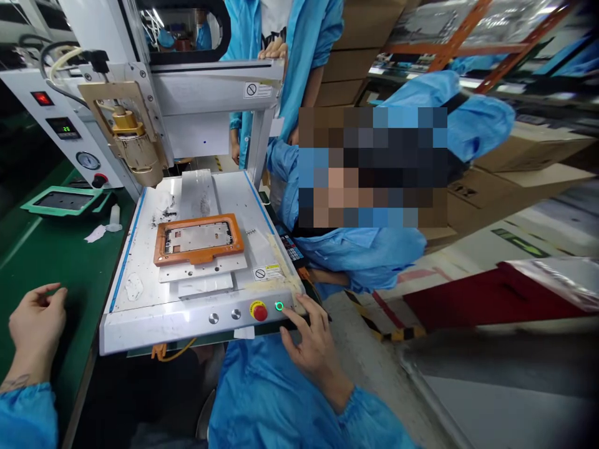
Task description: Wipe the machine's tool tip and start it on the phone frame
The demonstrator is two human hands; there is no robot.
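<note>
A white dispensing machine (140,315) stands on the green bench. On its bed lies an orange fixture (199,240) holding a metal phone frame. My right hand (311,343) rests at the machine's front right corner, fingers spread, fingertips touching the panel edge beside the lit green button (279,306) and the red emergency stop (259,310). My left hand (37,324) lies on the green mat (51,255) left of the machine, fingers loosely curled, holding nothing. A brass dispensing head (133,140) hangs above the bed's far left.
A person in a blue coat (369,249) leans in close at the machine's right side; another person stands behind it with a hand (272,50) on the gantry. A green fixture (65,201) and a small bottle (113,218) sit at the left. Cardboard boxes (510,181) are stacked at the right.
</note>
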